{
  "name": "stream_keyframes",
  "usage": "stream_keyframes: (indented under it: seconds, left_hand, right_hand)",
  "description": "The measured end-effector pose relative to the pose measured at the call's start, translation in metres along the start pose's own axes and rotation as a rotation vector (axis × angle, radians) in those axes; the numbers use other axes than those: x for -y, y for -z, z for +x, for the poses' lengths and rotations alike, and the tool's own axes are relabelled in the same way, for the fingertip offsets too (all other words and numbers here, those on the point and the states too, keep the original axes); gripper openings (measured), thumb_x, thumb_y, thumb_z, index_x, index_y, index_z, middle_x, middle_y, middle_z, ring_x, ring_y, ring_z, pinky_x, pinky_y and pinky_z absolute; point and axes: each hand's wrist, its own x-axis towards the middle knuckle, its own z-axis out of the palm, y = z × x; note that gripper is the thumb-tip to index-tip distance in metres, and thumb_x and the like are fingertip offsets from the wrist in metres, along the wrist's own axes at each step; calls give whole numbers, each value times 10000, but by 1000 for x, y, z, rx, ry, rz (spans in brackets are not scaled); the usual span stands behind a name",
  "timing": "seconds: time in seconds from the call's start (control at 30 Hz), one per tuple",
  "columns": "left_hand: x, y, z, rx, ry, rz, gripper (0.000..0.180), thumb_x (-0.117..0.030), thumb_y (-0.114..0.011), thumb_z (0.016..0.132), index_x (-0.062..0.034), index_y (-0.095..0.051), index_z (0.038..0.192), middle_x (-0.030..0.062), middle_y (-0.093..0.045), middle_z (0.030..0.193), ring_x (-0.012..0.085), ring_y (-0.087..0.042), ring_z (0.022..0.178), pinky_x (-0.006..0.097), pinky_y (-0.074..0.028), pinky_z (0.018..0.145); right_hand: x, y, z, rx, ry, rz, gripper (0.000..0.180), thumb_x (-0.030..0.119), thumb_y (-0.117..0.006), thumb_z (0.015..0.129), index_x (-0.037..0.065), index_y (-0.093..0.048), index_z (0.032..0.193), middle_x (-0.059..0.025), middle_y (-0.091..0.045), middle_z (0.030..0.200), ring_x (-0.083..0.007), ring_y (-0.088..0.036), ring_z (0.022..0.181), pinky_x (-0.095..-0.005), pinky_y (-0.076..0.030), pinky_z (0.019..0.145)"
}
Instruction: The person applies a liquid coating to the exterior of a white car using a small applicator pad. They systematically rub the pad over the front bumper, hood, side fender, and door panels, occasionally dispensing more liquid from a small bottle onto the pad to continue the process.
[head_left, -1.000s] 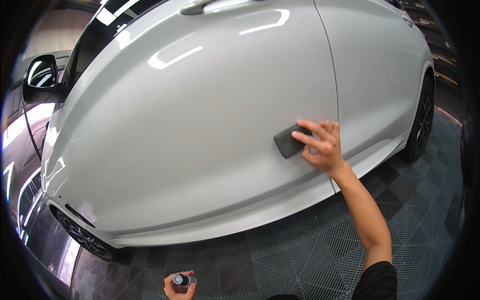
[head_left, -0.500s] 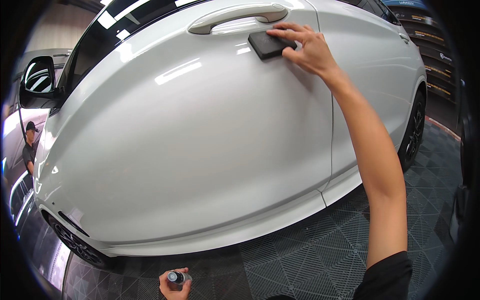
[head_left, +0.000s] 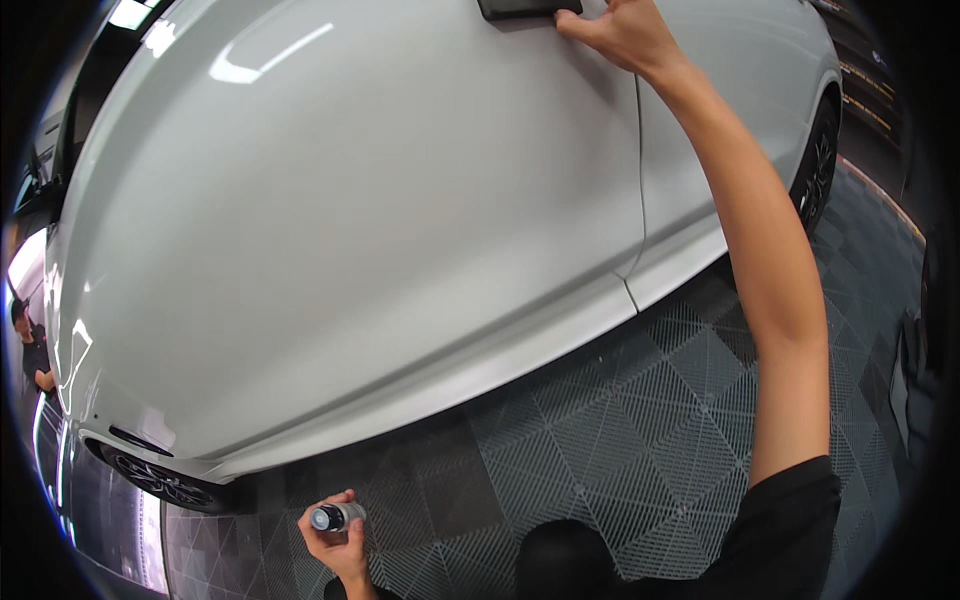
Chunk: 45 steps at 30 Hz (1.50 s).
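A black applicator sponge block (head_left: 520,10) lies against the white car door (head_left: 350,230) at the top edge of the view, partly cut off. My right hand (head_left: 630,38) grips its right end, thumb along the lower side; the other fingertips are out of the picture. Low down, well away from the door, my left hand (head_left: 343,552) is wrapped round a small bottle (head_left: 327,517) with a dark cap, its top tilted up toward me.
The sill (head_left: 440,395) runs along the car's bottom, between front wheel (head_left: 165,480) and rear wheel (head_left: 818,165). Dark grid tiles (head_left: 620,400) cover the floor. My knee (head_left: 565,560) shows below. Another person (head_left: 35,350) stands at far left.
The view has tipped downward, so the door handle has left the picture and more floor shows. Both hands keep hold of the sponge block and the bottle.
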Motion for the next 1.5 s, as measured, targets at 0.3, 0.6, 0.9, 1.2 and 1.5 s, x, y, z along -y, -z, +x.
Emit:
stream_keyframes:
  seconds: [0.3, 0.6, 0.9, 1.2, 1.5]
  left_hand:
    - [2, 9, -17, 91, -45, 45, 466, -83, -729, 784, -17, -448, 1151, 193, -619, 1028, 305, -628, 992, 463, -493, 941]
    - [11, 13, -47, 105, 2, 146, 511, -111, -758, 746, -19, -446, 1139, 202, -617, 1001, 302, -638, 957, 465, -542, 887]
    - [11, 8, -58, 133, 32, 169, 513, -120, -768, 741, -14, -448, 1127, 210, -618, 1003, 314, -639, 961, 472, -535, 896]
    - [11, 5, -61, 138, 49, 196, 510, -117, -768, 741, -12, -450, 1125, 207, -614, 1012, 318, -637, 969, 483, -530, 893]
    - [6, 15, -57, 117, 6, 231, 507, -103, -751, 734, -7, -444, 1125, 196, -616, 997, 297, -640, 948, 481, -529, 901]
  right_hand:
    - [-1, -11, -149, 4, 98, -191, 503, 76, -653, 689, 257, -682, 1158, 65, -606, 1238, -163, -553, 1053, -318, -384, 925]
    - [21, -41, -285, 58, -42, -128, 498, 15, -664, 648, 262, -693, 1079, 92, -617, 1182, -121, -528, 837, -290, -366, 788]
    - [9, -74, -371, -99, 15, -308, 445, 21, -749, 635, 296, -680, 978, 127, -605, 1099, -108, -519, 822, -275, -357, 767]
    - [-10, -80, -410, 89, 87, -491, 382, 50, -688, 677, 329, -630, 932, 173, -577, 1043, -113, -496, 823, -303, -375, 784]
    - [-23, -65, -422, 57, -42, -600, 381, 94, -737, 637, 301, -589, 921, 150, -561, 1089, -137, -507, 887, -334, -372, 802]
